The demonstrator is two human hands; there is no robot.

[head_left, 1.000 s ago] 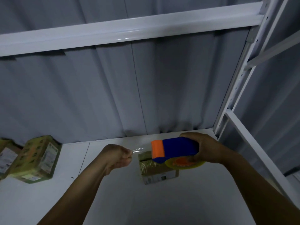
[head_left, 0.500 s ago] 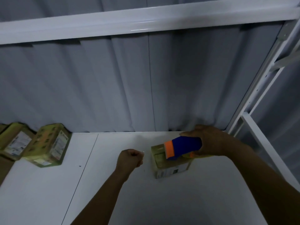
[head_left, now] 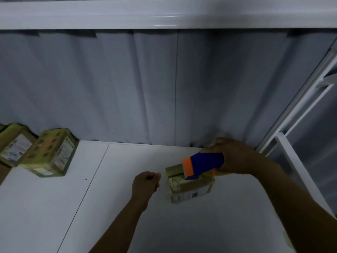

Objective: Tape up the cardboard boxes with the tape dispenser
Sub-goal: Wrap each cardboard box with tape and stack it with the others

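A small cardboard box (head_left: 189, 189) with a white label on its front stands on the white shelf (head_left: 116, 207). My right hand (head_left: 233, 156) grips the blue and orange tape dispenser (head_left: 202, 164), whose orange front end presses down on the box's top. My left hand (head_left: 145, 183) is curled just left of the box, at the height of its top, and pinches the clear tape end (head_left: 159, 174). The stretch of tape between hand and dispenser is hard to make out in the dim light.
Two taped boxes, one (head_left: 52, 154) beside another (head_left: 12, 145), lie at the shelf's far left against the grey curtain (head_left: 127, 88). A white beam (head_left: 164, 13) runs overhead. The rack's upright (head_left: 299, 114) and side rail (head_left: 299, 172) bound the right.
Both hands have come down: the dispenser went from the air above the box onto its top, and my left hand dropped with the tape end to the box's left side.
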